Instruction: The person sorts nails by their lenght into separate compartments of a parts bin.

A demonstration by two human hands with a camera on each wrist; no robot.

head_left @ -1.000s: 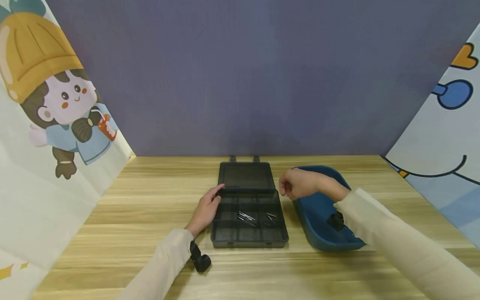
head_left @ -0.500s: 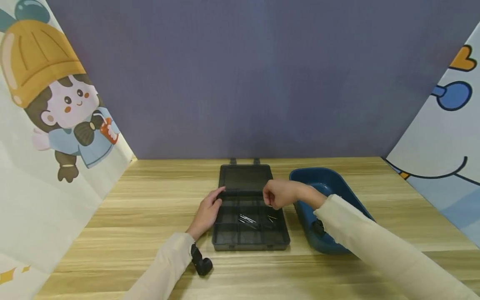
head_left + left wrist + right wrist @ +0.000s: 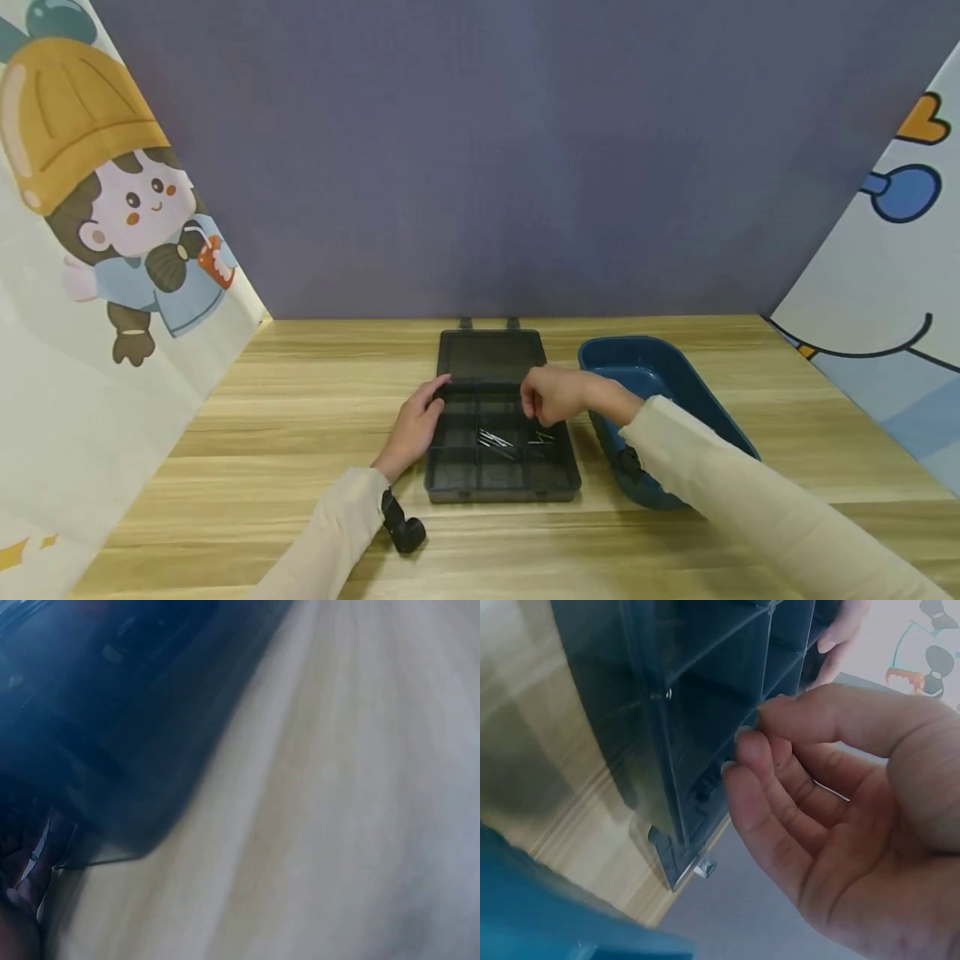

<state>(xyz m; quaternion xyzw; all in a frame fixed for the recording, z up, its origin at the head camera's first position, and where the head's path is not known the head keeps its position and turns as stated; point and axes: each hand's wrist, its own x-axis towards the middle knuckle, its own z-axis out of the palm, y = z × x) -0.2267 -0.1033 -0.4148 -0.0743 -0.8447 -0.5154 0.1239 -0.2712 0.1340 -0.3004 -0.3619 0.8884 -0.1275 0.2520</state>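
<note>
An open dark, translucent compartment box (image 3: 453, 473) lies on the table, its lid (image 3: 491, 354) folded back. Several thin, silvery, nail-like pieces (image 3: 495, 440) lie in the middle compartment; a few shorter metal pieces (image 3: 543, 437) lie in the one to its right. My left hand (image 3: 408, 425) rests along the box's left side, fingers extended. Over the right-hand compartments hovers my right hand (image 3: 558, 393). In the right wrist view its thumb and bent fingers (image 3: 750, 799) are close together, loosely curled, and nothing shows between them. The left wrist view is blurred, with the box wall (image 3: 112, 750) at upper left.
Just right of the box stands a deep blue bin (image 3: 637, 354), under the right forearm, which hides part of its inside. A grey-blue partition (image 3: 480, 167) rises behind the wooden table (image 3: 315, 367). Printed panels flank both sides.
My right hand has moved left from the bin's edge to above the box. A small shiny piece seen at its fingertips no longer shows, and another glint appears in the right compartment. Left hand stays.
</note>
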